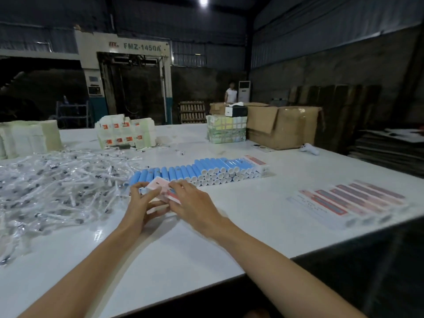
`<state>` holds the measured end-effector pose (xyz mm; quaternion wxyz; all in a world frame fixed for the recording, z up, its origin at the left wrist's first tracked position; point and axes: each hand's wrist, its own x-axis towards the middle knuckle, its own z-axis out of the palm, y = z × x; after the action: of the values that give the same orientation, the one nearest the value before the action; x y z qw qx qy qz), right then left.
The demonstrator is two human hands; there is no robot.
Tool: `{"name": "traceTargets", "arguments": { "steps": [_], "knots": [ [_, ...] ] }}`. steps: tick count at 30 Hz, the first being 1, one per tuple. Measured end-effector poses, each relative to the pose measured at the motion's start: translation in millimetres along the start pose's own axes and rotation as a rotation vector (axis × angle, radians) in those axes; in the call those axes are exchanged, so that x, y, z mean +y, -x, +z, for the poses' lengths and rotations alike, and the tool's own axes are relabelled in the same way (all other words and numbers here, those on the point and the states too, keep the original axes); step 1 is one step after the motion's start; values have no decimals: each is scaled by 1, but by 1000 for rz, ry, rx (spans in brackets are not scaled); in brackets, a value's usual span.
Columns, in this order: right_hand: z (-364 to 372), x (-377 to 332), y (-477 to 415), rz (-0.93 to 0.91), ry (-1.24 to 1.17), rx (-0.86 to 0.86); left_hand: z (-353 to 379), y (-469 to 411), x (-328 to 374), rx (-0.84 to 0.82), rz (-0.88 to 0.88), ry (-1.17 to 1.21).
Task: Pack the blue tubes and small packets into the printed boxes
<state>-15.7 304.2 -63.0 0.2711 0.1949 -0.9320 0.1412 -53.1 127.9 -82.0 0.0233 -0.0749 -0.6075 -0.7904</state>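
both hands, left (143, 198) and right (191, 200), pinch a printed box (158, 188) over the tabletop (206, 237), just before the blue tubes (195, 169).

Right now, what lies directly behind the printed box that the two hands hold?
Behind the printed box, held by the left hand and right hand, lie stacked blue tubes. Box and hands cover the row's near left end.
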Motion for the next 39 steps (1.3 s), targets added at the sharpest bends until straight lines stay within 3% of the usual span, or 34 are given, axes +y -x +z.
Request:
{"name": "traceTargets", "arguments": {
  "steps": [5,10,18,26,34,39],
  "knots": [
    [-45,61,9,201,-3,28,7,17,-1,-165,154,-292],
    [-125,169,40,445,125,93,10,22,-4,-261,368,-615],
    [-227,309,121,796,394,-31,2,10,-11,-280,525,-792],
    [-252,350,176,977,448,-136,-19,-21,-33,-279,545,-880],
    [-251,363,194,1000,502,-275,-26,-19,-32,-272,504,-896],
    [-240,361,188,1016,558,-264,-20,-10,-26,-257,478,-923]
  ]
}}
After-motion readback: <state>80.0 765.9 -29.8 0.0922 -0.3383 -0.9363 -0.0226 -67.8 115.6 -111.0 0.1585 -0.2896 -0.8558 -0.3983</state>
